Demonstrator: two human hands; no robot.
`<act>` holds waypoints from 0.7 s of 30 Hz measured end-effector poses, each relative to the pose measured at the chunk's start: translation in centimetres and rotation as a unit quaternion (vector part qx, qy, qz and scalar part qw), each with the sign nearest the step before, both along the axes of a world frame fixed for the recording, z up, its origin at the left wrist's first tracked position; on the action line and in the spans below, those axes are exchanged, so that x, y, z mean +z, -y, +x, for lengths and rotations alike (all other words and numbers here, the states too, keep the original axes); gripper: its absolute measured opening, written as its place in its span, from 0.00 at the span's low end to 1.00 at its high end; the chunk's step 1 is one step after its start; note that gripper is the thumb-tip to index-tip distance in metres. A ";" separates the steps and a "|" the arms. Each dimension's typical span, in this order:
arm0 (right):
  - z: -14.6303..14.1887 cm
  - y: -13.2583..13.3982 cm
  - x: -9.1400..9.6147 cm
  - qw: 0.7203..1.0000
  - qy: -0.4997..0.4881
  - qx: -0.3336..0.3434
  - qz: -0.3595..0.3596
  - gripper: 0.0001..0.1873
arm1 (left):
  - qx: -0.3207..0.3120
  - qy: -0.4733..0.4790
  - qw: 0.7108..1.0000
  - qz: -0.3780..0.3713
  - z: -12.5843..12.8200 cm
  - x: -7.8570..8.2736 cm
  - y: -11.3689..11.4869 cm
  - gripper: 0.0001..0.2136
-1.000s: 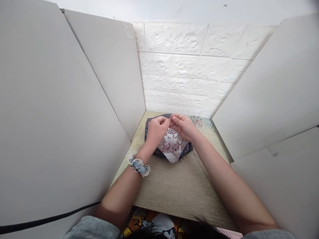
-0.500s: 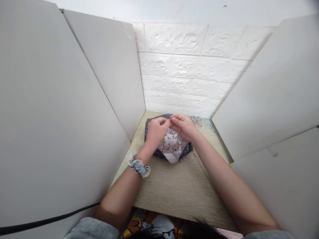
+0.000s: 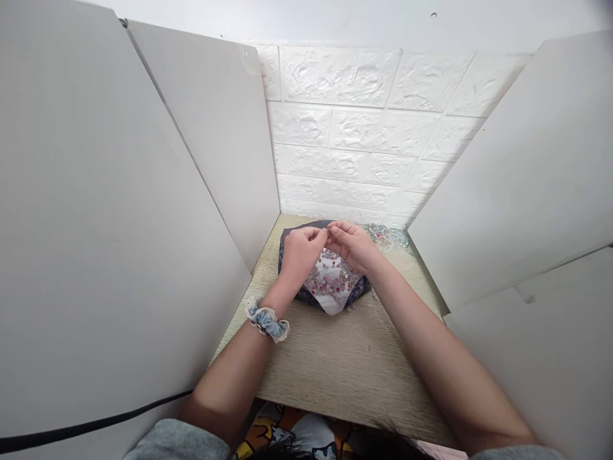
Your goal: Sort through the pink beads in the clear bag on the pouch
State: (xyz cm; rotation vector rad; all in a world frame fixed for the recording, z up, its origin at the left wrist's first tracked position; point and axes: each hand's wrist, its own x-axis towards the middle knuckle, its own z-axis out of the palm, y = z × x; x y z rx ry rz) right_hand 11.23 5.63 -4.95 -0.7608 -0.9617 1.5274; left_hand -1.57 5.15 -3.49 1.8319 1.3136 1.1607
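Observation:
My left hand [image 3: 302, 251] and my right hand [image 3: 353, 245] meet fingertip to fingertip above a small heap of beads. Each is closed in a pinch; whatever lies between the fingers is too small to make out. Below them, red, pink and clear beads [image 3: 330, 278] are spread on a white cloth [image 3: 331, 303]. That cloth lies over a dark blue patterned fabric [image 3: 358, 292], whose back part is partly hidden by my hands. A light blue scrunchie with lace edging [image 3: 267, 321] circles my left wrist.
Behind my right hand, a clear bag of bluish and coloured beads [image 3: 383, 236] lies near the white brick-pattern wall [image 3: 354, 128]. White panels [image 3: 205, 128] flank the wooden tabletop [image 3: 335, 364] on both sides. A black cable [image 3: 96, 423] runs at lower left.
Both hands stay pinched together over the beads in almost the same place. The view has shifted very slightly; nothing else visibly differs.

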 end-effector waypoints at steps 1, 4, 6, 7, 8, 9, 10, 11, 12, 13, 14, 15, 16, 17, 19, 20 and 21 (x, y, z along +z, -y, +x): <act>0.0 0.0 0.0 1.000 0.000 0.002 0.000 0.10 | 0.001 -0.001 1.000 -0.001 0.0 0.0 0.0 0.16; 0.0 0.0 0.0 1.000 -0.001 0.005 -0.003 0.10 | 0.001 -0.005 1.000 -0.001 -0.1 0.0 0.1 0.15; -0.1 0.0 -0.1 1.000 -0.004 0.007 -0.004 0.10 | 0.001 -0.010 1.000 0.002 -0.1 0.0 0.1 0.15; -0.1 0.0 -0.1 1.000 -0.007 0.007 -0.004 0.10 | 0.001 -0.011 1.000 0.004 -0.1 0.0 0.1 0.15; -0.1 0.0 -0.1 1.000 -0.009 0.008 -0.004 0.10 | 0.001 -0.012 1.000 0.006 -0.1 0.0 0.1 0.15; -0.1 0.0 -0.1 1.000 -0.010 0.009 -0.004 0.10 | 0.000 -0.013 1.000 0.006 -0.1 0.0 0.1 0.15; -0.1 0.0 -0.1 1.000 -0.010 0.010 -0.005 0.10 | 0.000 -0.012 1.000 0.006 -0.1 0.0 0.1 0.15; -0.1 0.0 -0.2 1.000 -0.011 0.011 -0.005 0.10 | -0.001 -0.011 1.000 0.005 -0.1 -0.1 0.1 0.15; -0.1 0.0 -0.2 1.000 -0.011 0.012 -0.006 0.10 | -0.002 -0.009 1.000 0.005 -0.1 -0.1 0.1 0.15; -0.1 0.0 -0.2 1.000 -0.012 0.014 -0.007 0.10 | -0.003 -0.008 1.000 0.004 -0.1 -0.1 0.0 0.14; -0.1 0.0 -0.2 1.000 -0.014 0.014 -0.008 0.10 | -0.004 -0.006 1.000 0.004 -0.1 -0.1 0.0 0.14; -0.1 0.0 -0.2 1.000 -0.015 0.015 -0.009 0.09 | -0.005 -0.004 1.000 0.003 -0.1 -0.1 0.0 0.14; -0.1 0.0 -0.2 1.000 -0.016 0.014 -0.011 0.09 | -0.006 -0.003 1.000 0.003 -0.1 -0.1 0.1 0.14; -0.1 0.0 -0.2 1.000 -0.016 0.014 -0.012 0.09 | -0.006 -0.001 1.000 0.002 -0.1 -0.1 0.1 0.14; -0.1 0.0 -0.3 1.000 -0.018 0.012 -0.015 0.10 | -0.008 0.003 1.000 0.001 -0.1 0.0 0.1 0.14; -0.2 0.0 -0.3 1.000 -0.018 0.012 -0.016 0.10 | -0.008 0.005 1.000 0.000 -0.1 0.1 0.1 0.14; -0.2 0.0 -0.3 1.000 -0.019 0.013 -0.017 0.10 | -0.007 0.005 1.000 0.000 -0.1 0.1 0.1 0.14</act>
